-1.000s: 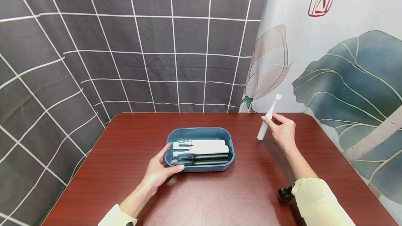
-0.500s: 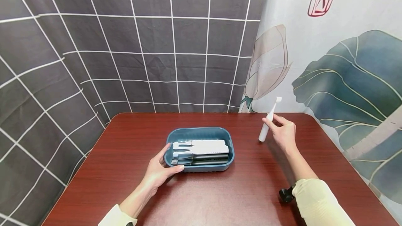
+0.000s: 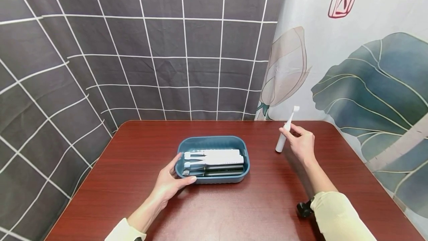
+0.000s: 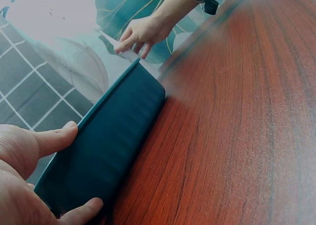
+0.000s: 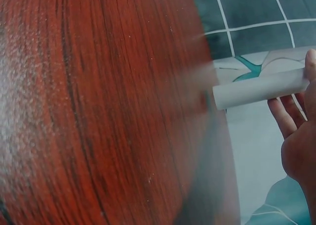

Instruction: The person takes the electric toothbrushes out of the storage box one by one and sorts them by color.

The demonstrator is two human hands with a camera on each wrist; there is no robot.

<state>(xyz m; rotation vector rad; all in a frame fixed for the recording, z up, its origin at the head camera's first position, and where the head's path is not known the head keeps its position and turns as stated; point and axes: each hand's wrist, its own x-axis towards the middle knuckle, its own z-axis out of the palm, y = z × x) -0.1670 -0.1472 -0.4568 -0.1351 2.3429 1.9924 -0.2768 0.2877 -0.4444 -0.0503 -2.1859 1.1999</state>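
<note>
In the head view a blue plastic bin [image 3: 214, 139] stands mid-table. Inside lie white electric toothbrushes [image 3: 222, 156] and black ones [image 3: 224, 170] side by side, heads to the left. My left hand [image 3: 167, 182] grips the bin's left end, thumb on the front rim and fingers at the left side; the left wrist view shows the bin's outer wall [image 4: 106, 141] between thumb and fingers. To the right, my right hand [image 3: 302, 144] pinches a white electric toothbrush [image 3: 281, 141] by its upper handle, nearly upright, head up and leaning right. Whether its base touches the table I cannot tell.
The reddish-brown wooden table [image 3: 214, 215] spreads around the bin. Behind it hangs a dark grey cloth with white grid lines [image 3: 204, 70]. A white cloth with leaf and flower prints [image 3: 361, 84] hangs at the right. A black device [image 3: 303, 209] is at my right wrist.
My right hand has lowered the white electric toothbrush slightly, with its base drifting a little to the right. The left hand and the bin have stayed in place.
</note>
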